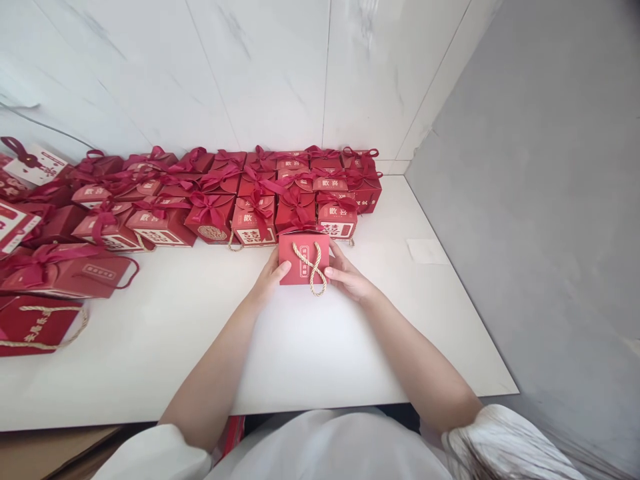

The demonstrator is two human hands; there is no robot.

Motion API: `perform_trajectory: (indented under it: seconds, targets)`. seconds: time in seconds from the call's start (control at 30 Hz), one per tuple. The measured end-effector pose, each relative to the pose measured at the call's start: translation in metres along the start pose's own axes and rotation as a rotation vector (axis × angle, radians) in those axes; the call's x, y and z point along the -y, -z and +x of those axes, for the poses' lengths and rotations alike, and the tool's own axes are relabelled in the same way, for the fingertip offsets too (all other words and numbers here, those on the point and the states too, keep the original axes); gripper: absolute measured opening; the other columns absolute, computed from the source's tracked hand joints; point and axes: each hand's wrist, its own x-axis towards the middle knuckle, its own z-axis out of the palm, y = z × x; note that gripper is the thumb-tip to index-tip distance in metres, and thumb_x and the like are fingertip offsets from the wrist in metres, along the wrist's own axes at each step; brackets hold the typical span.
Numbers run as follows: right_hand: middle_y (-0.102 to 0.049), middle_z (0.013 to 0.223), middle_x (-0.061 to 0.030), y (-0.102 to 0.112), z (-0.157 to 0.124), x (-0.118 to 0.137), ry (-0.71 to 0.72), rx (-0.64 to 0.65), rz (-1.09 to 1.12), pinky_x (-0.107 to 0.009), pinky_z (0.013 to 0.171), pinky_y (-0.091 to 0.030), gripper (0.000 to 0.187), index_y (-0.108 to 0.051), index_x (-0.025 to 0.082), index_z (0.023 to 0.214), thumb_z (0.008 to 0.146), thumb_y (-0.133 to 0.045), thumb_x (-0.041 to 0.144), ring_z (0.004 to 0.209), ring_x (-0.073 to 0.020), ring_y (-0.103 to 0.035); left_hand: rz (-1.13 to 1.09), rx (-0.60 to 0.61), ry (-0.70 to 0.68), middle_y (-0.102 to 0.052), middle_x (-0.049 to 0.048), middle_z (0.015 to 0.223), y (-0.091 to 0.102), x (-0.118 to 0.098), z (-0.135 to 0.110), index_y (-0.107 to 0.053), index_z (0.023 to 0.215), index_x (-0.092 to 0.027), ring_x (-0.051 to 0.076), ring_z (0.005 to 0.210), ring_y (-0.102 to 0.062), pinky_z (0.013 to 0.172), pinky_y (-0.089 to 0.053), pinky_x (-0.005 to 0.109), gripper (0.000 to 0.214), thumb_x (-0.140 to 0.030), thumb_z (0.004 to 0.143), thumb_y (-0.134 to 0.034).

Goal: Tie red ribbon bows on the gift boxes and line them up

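Note:
Between my two hands is a small red gift box (pixel 293 272) with a twisted gold cord handle hanging down its near face. My left hand (pixel 273 275) grips its left side, thumb on the front. On the right edge, my right hand (pixel 349 275) holds it the same way, with the fingers partly behind. The box is at the front of the rows of boxes, and its far side is hidden. Just behind it stands a red box with a ribbon bow (pixel 296 208).
Several red boxes tied with ribbons (pixel 209 217) fill the back and left of the white table (pixel 165 327). A pale paper slip (pixel 427 251) lies at the right. A marbled wall (pixel 270 73) rises behind, a grey wall (pixel 555 220) to the right.

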Motion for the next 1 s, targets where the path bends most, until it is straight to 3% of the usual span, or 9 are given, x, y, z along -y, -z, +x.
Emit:
perform_trajectory:
  seconds: [0.57, 1.0]
  targets:
    - [-0.054, 0.146, -0.0062, -0.0006, 0.0012, -0.0018, 0.020, -0.002, -0.004, -0.051, 0.109, -0.045, 0.098, -0.014, 0.040, 0.157, 0.081, -0.076, 0.035, 0.131, -0.0277, -0.056, 0.068, -0.041, -0.019, -0.046, 0.0118, 0.154, -0.0088, -0.0077, -0.0019, -0.041, 0.150, -0.021, 0.035, 0.143, -0.041, 0.118, -0.037, 0.047, 0.073, -0.052, 0.087, -0.064]
    - [-0.057, 0.142, -0.0054, -0.0007, 0.0018, -0.0020, 0.022, -0.010, -0.020, -0.050, 0.106, -0.047, 0.100, -0.013, 0.039, 0.158, 0.079, -0.075, 0.033, 0.126, -0.0275, -0.058, 0.104, -0.012, -0.028, -0.050, 0.0130, 0.150, -0.0101, -0.0098, -0.0026, -0.041, 0.149, -0.021, 0.035, 0.138, -0.047, 0.112, -0.045, 0.048, 0.073, -0.052, 0.087, -0.064]
